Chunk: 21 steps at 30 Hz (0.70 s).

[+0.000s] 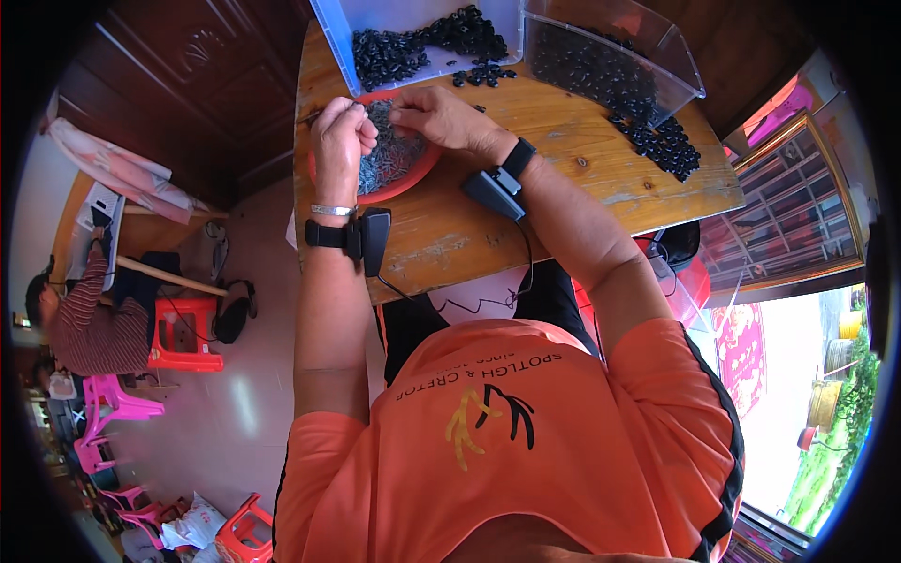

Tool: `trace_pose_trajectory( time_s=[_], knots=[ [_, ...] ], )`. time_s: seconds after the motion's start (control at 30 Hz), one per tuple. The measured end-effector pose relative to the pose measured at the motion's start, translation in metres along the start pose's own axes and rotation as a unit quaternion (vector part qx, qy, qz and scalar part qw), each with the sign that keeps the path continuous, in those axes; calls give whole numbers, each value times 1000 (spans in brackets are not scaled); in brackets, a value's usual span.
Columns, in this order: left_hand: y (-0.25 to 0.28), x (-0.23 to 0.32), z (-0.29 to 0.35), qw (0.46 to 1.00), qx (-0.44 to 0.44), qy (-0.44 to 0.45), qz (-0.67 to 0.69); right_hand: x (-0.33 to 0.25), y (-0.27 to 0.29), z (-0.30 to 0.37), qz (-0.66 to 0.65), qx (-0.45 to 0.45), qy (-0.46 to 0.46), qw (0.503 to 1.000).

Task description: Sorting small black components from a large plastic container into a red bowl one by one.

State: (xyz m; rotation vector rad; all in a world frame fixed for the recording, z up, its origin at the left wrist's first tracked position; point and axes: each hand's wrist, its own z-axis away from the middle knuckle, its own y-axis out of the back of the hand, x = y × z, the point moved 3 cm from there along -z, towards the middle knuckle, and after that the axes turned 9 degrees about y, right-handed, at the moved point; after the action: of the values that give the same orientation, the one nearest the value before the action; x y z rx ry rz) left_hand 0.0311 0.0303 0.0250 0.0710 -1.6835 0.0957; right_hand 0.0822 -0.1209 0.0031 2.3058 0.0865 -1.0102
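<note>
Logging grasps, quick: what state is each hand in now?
Left hand: curled closed; anything held is hidden.
Right hand: pinched closed over the red bowl; any held item unclear.

Wooden table (pixel 563 174): bare strip btwn R forearm (pixel 582 225) & clear bin (pixel 671 75) leaves a passage. Obstacles: clear bin & pale bin (pixel 436 66) along far side, black pcs (pixel 671 150) at R, red bowl (pixel 427 169) at L.
</note>
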Motion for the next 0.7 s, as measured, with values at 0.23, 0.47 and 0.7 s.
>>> trace_pose_trajectory(
  time_s=[0.23,0.47,0.7],
  knots=[
    [-8,-2,1,998,-54,5,-28,8,3,3,-242,3,-89,966],
    [-13,-10,-3,995,-76,-20,-67,-2,20,-1,-186,69,-35,980],
    [-16,-7,1,983,-60,-89,-147,-16,24,0,-121,47,-15,991]
  ],
)
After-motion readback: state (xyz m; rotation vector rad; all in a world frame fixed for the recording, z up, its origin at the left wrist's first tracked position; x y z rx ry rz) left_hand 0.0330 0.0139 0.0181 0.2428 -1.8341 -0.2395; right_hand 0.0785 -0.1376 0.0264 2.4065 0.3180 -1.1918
